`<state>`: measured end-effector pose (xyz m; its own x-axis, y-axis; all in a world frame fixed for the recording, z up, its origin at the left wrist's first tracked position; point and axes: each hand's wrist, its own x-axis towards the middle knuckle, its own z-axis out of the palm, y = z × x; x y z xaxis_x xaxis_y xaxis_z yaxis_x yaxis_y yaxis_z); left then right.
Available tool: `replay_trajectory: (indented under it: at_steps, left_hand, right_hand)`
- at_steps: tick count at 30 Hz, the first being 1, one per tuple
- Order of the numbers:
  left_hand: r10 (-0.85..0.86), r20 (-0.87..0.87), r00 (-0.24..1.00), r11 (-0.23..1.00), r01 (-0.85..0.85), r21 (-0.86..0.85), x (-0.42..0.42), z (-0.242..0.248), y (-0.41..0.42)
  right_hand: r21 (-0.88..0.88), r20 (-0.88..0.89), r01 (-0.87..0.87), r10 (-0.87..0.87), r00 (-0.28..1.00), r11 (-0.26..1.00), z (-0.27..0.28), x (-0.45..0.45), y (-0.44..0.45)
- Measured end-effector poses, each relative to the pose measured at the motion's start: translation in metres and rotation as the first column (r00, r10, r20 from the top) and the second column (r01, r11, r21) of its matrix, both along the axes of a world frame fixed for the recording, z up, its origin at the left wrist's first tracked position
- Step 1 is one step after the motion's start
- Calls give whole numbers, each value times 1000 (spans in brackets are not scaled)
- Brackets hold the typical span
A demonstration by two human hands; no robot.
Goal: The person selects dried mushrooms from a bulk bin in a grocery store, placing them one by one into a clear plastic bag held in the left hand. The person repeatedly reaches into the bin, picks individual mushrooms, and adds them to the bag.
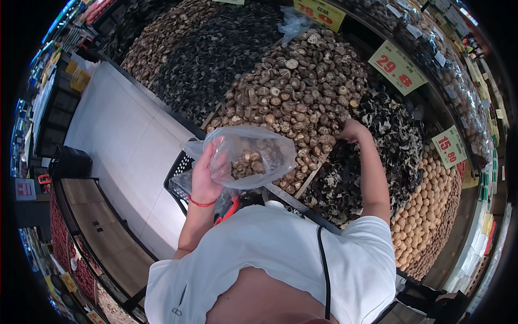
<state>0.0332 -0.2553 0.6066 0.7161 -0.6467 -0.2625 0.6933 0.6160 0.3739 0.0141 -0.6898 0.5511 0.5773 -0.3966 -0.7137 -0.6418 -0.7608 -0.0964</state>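
A clear plastic bag [279,148] with several dried mushrooms [247,164] inside is in my left hand [208,172], its mouth spread towards the right. My right hand [353,130] reaches down to the right edge of a large heap of dried shiitake mushrooms [291,97], beside the dried black fungus [388,141]. The fingertips of that hand are partly hidden among the mushrooms, so whether they pinch one cannot be told. A wooden divider [309,180] stands between the two heaps.
A black shopping basket [173,174] holding plastic bags is below my left hand. Walnuts [421,202] lie at the right, another dark fungus heap [202,69] at the upper left. Price signs [396,67] line the back edge. Tiled floor [125,133] shows at the left.
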Motion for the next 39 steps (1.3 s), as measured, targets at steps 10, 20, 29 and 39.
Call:
replay_trajectory:
  at_steps: [10,20,29,39]
  left_hand:
    - [24,3,1000,999,-24,48,-2,0,1]
    - [14,15,1000,1000,-14,6,-5,3,4]
    - [24,18,1000,999,-23,-28,-6,3,9]
    - [61,3,998,998,-61,-13,-8,3,14]
  right_hand:
    - [505,487,16,-300,820,863,28,20,18]
    - [159,881,-214,-41,472,964,21,81,54]
    - [-431,704,-468,612,361,772,22,121,111]
    - [-497,598,-457,672,436,738,26,108,103]
